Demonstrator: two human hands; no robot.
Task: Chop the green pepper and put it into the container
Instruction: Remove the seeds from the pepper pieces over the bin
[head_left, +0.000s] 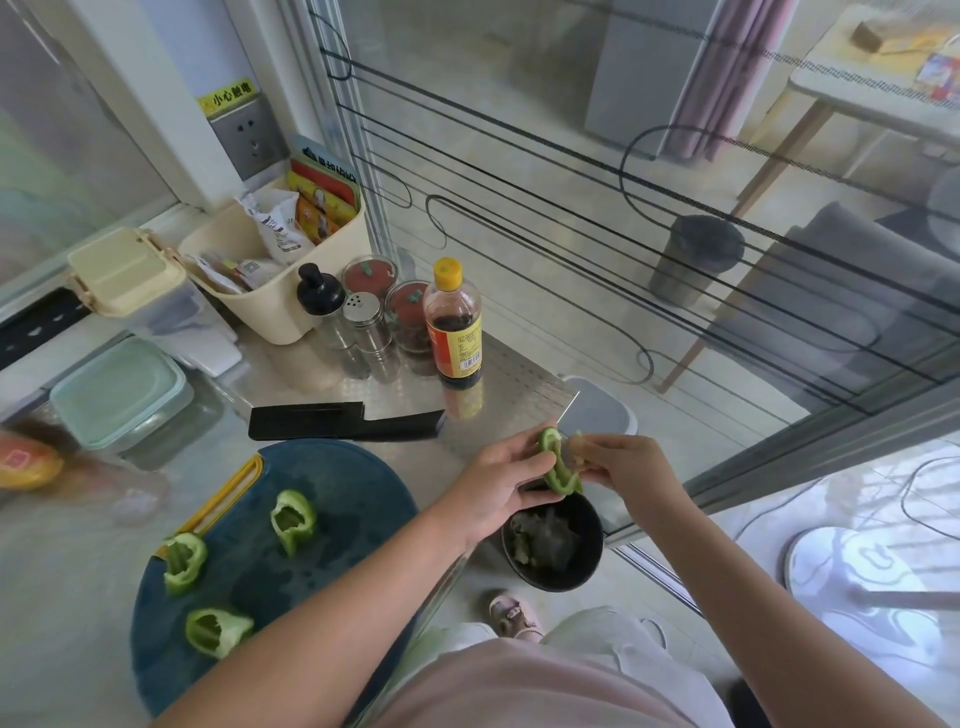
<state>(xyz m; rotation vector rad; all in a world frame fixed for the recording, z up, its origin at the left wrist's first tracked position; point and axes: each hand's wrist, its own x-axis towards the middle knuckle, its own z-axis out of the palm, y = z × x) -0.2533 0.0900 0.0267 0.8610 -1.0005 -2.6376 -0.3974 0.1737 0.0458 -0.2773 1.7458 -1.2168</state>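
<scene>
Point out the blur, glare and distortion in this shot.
Head view: wide-angle bends the door frame; left edge smeared; counter mirrors the bottle; soft light, faint shadows; pepper in the left hand and pith in the right hand fairly sharp.

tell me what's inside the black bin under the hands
Pale green scraps lie in the bin, likely pepper trimmings. The left hand and the pepper piece it holds cover the far rim, so that part is hidden.

On board (337, 493): pepper pieces (292, 519); knife (343, 422) behind board; container (119, 392) left of knife; bin (550, 545) right of board.
</scene>
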